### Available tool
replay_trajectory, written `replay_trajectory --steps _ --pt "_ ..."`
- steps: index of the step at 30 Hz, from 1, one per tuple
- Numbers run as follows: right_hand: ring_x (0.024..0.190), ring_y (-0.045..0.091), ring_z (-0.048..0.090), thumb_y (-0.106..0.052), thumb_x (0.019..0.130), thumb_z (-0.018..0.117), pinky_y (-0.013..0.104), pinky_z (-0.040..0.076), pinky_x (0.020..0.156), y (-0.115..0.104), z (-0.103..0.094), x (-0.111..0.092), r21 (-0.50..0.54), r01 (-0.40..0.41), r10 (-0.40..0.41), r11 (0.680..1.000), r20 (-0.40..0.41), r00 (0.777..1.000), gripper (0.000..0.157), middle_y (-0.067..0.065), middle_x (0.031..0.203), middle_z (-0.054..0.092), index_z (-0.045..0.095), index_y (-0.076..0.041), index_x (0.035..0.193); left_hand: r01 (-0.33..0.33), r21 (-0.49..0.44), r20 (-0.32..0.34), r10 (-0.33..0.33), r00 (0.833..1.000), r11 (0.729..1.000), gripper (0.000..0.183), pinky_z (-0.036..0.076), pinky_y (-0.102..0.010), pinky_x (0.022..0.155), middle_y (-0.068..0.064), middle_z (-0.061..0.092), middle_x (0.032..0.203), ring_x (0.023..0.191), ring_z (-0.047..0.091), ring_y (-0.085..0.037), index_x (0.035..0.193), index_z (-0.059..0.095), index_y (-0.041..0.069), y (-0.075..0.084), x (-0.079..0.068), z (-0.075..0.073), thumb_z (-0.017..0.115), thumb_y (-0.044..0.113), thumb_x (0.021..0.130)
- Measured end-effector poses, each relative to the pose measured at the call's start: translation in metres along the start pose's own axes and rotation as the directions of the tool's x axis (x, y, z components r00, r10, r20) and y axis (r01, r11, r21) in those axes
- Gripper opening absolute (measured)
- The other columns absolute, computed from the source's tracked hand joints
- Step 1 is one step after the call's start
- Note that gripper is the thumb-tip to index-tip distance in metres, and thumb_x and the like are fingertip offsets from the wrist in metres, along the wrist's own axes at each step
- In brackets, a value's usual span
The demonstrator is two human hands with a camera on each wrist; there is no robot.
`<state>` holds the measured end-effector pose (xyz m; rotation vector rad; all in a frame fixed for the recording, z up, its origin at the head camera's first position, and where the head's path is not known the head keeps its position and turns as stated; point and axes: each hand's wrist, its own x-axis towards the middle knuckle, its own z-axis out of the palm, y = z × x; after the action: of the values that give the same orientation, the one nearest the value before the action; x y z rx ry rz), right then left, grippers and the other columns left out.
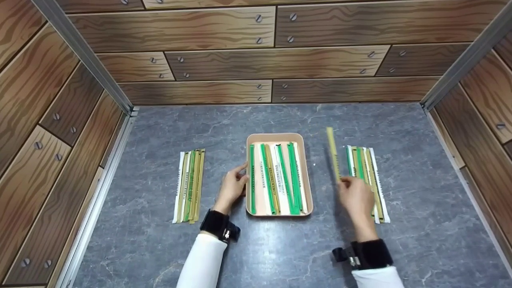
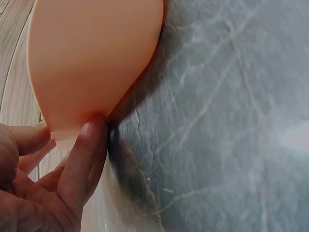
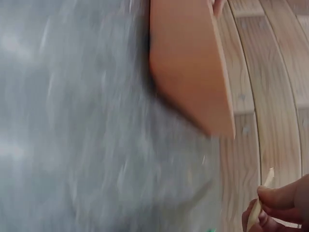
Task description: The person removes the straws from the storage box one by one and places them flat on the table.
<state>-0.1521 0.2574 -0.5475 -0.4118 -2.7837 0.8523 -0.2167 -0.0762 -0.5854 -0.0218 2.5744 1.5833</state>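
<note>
In the head view, a peach tray (image 1: pixel 308 200) holds several paper-wrapped straws in green, white and gold, laid lengthwise with gaps between some. My left hand (image 1: pixel 232 188) grips the tray's left side; the left wrist view shows its fingers (image 2: pixel 79 159) against the tray's outer wall (image 2: pixel 91 58). To the right of the tray, my right hand (image 1: pixel 357 199) pinches one gold wrapped straw (image 1: pixel 332 150) near its lower end, with the rest pointing away from me. In the right wrist view, that straw's tip (image 3: pixel 269 176) shows above the thumb.
A row of wrapped straws (image 1: pixel 188 186) lies left of the tray. Another row (image 1: pixel 370 172) lies to the right, partly behind my right hand. Wood-patterned panels (image 1: pixel 224 64) enclose the grey marbled table (image 1: pixel 280 252) at the back and sides.
</note>
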Motion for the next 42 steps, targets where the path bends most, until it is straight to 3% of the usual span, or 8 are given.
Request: replay_trajectory --steps 5,12,18,25,29,34,37,42 --pt "0.087 0.043 0.065 -0.018 0.093 0.062 0.054 0.051 0.064 0.025 -0.014 0.002 -0.05 -0.131 0.134 0.99 0.072 0.988 0.026 0.022 0.103 0.07 0.072 -0.002 0.111 0.003 0.002 -0.002 -0.003 1.0 1.0 0.044 0.051 -0.027 0.055 -0.009 0.065 0.083 0.064 0.059 -0.014 0.138 0.058 0.013 0.0 0.0 0.0 0.063 0.008 0.095" --pt "0.092 0.049 0.062 -0.018 0.095 0.054 0.053 0.05 0.059 0.045 -0.026 0.005 -0.133 -0.275 0.3 0.952 0.227 0.927 0.033 0.032 0.115 0.062 0.066 -0.002 0.122 0.017 -0.004 0.004 -0.017 1.0 1.0 0.044 0.051 -0.027 0.057 -0.01 0.066 0.086 0.066 0.06 -0.015 0.139 0.057 0.013 0.002 -0.002 -0.001 0.063 0.008 0.095" --pt "0.094 0.047 0.061 -0.02 0.097 0.051 0.049 0.048 0.057 0.051 -0.029 0.007 -0.153 -0.308 0.34 0.939 0.274 0.9 0.036 0.032 0.118 0.06 0.063 -0.003 0.127 0.012 0.013 0.003 -0.012 1.0 1.0 0.043 0.052 -0.027 0.058 -0.011 0.068 0.088 0.069 0.062 -0.017 0.138 0.058 0.013 0.001 -0.001 0.0 0.062 0.008 0.096" --pt "0.101 0.049 0.059 -0.024 0.096 0.053 0.053 0.049 0.063 0.052 -0.029 0.007 -0.162 -0.302 0.336 0.939 0.259 0.905 0.041 0.031 0.123 0.058 0.061 -0.005 0.132 0.033 -0.023 0.015 -0.032 0.999 0.999 0.044 0.054 -0.029 0.056 -0.013 0.07 0.094 0.071 0.065 -0.017 0.14 0.056 0.013 0.0 -0.001 0.0 0.061 0.007 0.096" --pt "0.098 0.047 0.061 -0.022 0.097 0.052 0.052 0.049 0.062 0.04 -0.025 0.006 -0.136 -0.236 0.261 0.962 0.214 0.941 0.041 0.027 0.121 0.061 0.06 -0.003 0.132 0.025 -0.021 0.011 -0.025 1.0 0.999 0.044 0.055 -0.029 0.056 -0.014 0.07 0.094 0.072 0.066 -0.018 0.14 0.056 0.013 0.0 -0.001 -0.001 0.061 0.008 0.096" --pt "0.087 0.04 0.065 -0.011 0.092 0.057 0.052 0.052 0.068 0.011 -0.007 0.001 -0.036 0.012 -0.007 0.999 0.134 0.991 0.031 0.023 0.102 0.068 0.067 0.002 0.118 0.011 -0.002 0.001 -0.011 1.0 1.0 0.044 0.054 -0.028 0.057 -0.013 0.07 0.093 0.073 0.066 -0.018 0.139 0.057 0.013 0.0 -0.001 0.0 0.062 0.008 0.096" --pt "0.083 0.035 0.066 -0.008 0.091 0.061 0.05 0.054 0.07 -0.011 0.008 -0.004 0.009 0.139 -0.139 0.99 0.135 0.981 0.027 0.02 0.098 0.069 0.069 0.003 0.114 0.014 0.01 -0.001 -0.014 1.0 1.0 0.044 0.054 -0.029 0.059 -0.012 0.07 0.092 0.073 0.066 -0.018 0.139 0.057 0.014 0.0 -0.001 0.001 0.062 0.009 0.096" --pt "0.075 0.025 0.066 -0.007 0.09 0.066 0.037 0.056 0.062 -0.051 0.03 -0.015 0.1 0.248 -0.262 0.964 0.167 0.95 0.025 0.016 0.095 0.07 0.069 0.001 0.113 0.007 0.04 -0.01 -0.006 1.0 0.999 0.043 0.053 -0.03 0.063 -0.011 0.069 0.089 0.076 0.065 -0.019 0.138 0.058 0.014 0.0 -0.001 0.0 0.063 0.011 0.096"
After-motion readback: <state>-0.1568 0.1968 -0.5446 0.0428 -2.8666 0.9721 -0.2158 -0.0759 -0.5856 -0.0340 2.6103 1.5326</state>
